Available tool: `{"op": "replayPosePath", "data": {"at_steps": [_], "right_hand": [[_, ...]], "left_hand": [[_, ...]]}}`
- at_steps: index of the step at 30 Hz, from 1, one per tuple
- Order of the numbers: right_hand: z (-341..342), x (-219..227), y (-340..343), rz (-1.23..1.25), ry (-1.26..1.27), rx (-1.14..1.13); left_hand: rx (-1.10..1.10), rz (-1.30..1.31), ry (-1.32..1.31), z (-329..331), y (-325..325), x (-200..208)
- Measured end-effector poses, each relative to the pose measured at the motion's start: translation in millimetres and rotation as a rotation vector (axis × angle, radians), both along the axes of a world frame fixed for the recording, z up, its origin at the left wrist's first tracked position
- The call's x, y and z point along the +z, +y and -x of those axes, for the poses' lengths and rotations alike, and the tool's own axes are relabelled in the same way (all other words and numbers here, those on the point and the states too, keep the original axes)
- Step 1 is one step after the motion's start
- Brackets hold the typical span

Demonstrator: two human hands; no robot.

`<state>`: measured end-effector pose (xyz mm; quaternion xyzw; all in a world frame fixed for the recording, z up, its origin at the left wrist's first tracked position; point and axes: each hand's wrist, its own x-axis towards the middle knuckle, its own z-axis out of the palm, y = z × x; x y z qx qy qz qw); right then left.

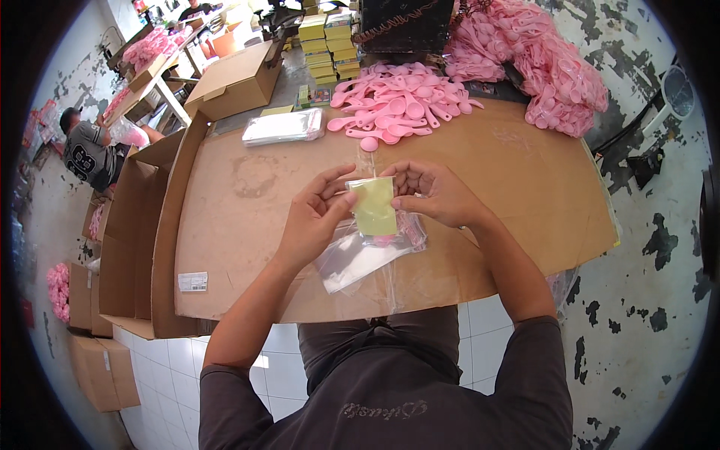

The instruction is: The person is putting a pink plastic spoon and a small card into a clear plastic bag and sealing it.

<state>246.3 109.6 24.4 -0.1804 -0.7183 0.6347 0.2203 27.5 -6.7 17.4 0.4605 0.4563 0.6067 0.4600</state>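
Observation:
Between my hands, over the middle of the table, stands a small yellow card (375,208) with clear plastic showing along its top edge. My left hand (321,208) pinches the left edge with thumb and fingers. My right hand (435,193) grips the opposite edge, fingers curled behind. Whether the card is fully inside a bag, I cannot tell. Beneath it lie clear plastic bags (356,262), partly hidden, and something pink in plastic (411,229). Beyond my hands spreads a heap of pink measuring spoons (397,105). A stack of clear bags (283,127) lies to its left.
Cardboard covers the table (247,247). An open carton (142,232) borders its left side; a closed box (232,79) sits behind. Stacks of yellow cards (327,45) and bagged pink spoons (555,75) line the back. Another person (94,150) sits at far left.

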Motion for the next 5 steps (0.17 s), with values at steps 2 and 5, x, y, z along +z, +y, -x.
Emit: {"op": "replayPosePath", "data": {"at_steps": [2,5], "right_hand": [[1.9,4.9,-4.4,0.026,0.055,0.011],[-5.0,3.2,6.5,-0.037,0.091,0.051]], "left_hand": [[-0.183,-0.024,0.165,9.4,-2.9,-4.6],[-0.251,0.239,0.309,29.6,-15.0,6.2]]}}
